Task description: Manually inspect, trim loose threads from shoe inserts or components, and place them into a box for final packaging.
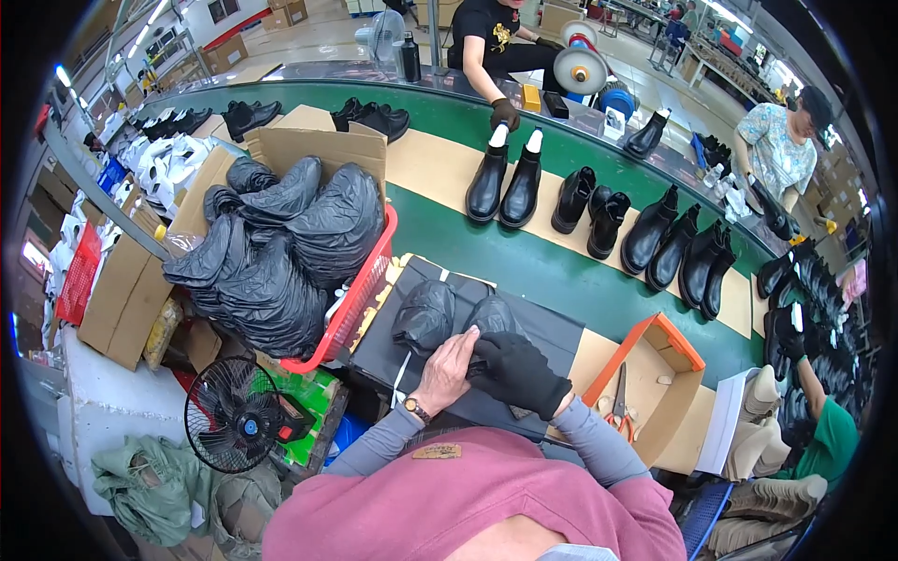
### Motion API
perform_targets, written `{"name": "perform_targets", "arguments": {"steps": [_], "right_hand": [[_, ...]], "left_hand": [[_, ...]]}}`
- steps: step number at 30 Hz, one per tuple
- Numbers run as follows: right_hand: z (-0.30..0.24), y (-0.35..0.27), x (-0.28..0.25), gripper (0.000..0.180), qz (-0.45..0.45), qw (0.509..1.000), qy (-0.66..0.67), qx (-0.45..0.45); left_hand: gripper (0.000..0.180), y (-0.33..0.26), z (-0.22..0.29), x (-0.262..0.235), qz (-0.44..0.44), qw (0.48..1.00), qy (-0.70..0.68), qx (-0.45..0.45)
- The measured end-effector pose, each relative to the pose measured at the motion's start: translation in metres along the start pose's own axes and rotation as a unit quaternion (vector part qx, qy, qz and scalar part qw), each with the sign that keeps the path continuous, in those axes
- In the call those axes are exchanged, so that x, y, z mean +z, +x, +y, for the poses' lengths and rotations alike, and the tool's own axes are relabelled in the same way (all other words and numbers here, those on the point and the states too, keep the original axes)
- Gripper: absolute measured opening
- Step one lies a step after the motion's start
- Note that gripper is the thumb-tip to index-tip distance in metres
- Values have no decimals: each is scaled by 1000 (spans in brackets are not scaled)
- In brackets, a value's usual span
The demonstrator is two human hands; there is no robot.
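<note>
My bare left hand [444, 376], with a watch at the wrist, meets my right hand [517, 372] in its black glove at the near end of a bundle wrapped in black plastic [493, 315]. The fingers of both hands are drawn together there and seem to pinch the plastic wrapping; the exact grip is partly hidden. A second black-wrapped bundle [424, 316] lies just left of it. Beneath both is a dark flat surface [550, 348] with a white strap [401, 374] at its left.
On the left, a red basket [358, 309] and cardboard box hold several black-wrapped bundles [337, 224]. An orange box [669, 341] with scissors [619, 402] sits right. Black boots [520, 192] line the green conveyor [449, 245]; a co-worker's gloved hand [504, 114] touches one. A fan [234, 416] stands lower left.
</note>
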State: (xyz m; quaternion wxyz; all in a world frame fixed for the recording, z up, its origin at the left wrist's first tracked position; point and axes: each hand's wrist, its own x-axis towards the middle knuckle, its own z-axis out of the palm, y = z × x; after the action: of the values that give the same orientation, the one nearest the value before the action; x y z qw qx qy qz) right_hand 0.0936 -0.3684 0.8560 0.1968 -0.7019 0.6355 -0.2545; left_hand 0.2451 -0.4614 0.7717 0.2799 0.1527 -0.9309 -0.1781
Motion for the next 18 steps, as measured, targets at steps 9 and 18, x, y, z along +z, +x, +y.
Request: {"name": "perform_targets", "arguments": {"steps": [9,18], "right_hand": [[5,4,6,33,53,996,48,-48],[-13,-23,-25,61,183,979,91,-4]], "left_hand": [[90,4,6,-15,-38,999,-5,-27],[43,102,-14,-205,64,993,87,37]]}}
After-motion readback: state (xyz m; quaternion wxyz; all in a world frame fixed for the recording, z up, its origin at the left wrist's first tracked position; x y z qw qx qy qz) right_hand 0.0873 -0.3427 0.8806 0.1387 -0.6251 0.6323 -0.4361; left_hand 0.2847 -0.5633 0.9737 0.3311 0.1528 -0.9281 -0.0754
